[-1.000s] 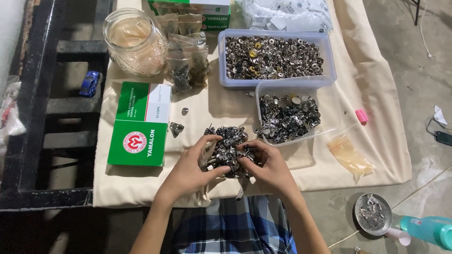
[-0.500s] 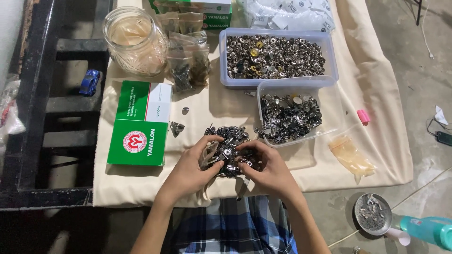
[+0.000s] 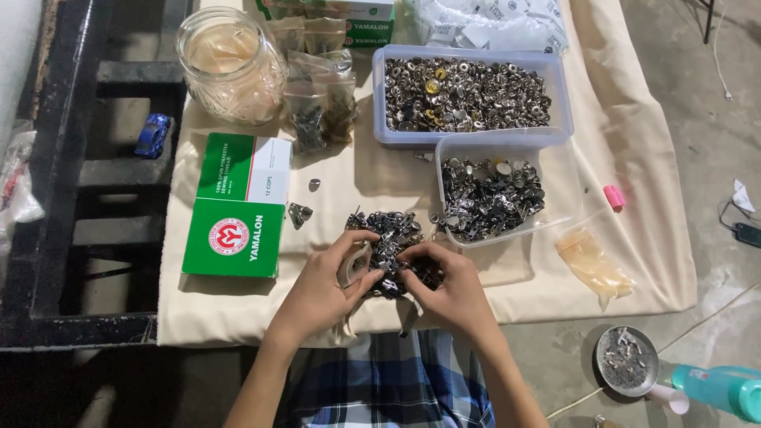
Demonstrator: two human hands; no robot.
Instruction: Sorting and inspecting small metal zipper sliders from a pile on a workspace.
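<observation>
A pile of small dark metal clips (image 3: pixel 388 234) lies on a cream cloth (image 3: pixel 238 305) in front of me. My left hand (image 3: pixel 321 293) and my right hand (image 3: pixel 448 289) meet at the near edge of the pile, fingertips pinched on a small metal clip (image 3: pixel 387 279) between them. The left hand also touches a bit of clear plastic by its thumb. Just right of the pile stands a clear tub of metal pieces (image 3: pixel 495 194), and behind it a bluish tub of round metal snaps (image 3: pixel 468 91).
A green and white box (image 3: pixel 236 210) lies to the left. At the back stand a glass jar (image 3: pixel 230 63), small clear bags of parts (image 3: pixel 317 103) and more green boxes. A pink cap (image 3: pixel 614 196), an empty bag (image 3: pixel 593 261), a metal dish (image 3: pixel 626 361) and a teal bottle (image 3: pixel 725 390) are at right.
Both hands have drawn slightly toward me, off the top of the pile to its near edge. The pile shows more fully behind the fingers.
</observation>
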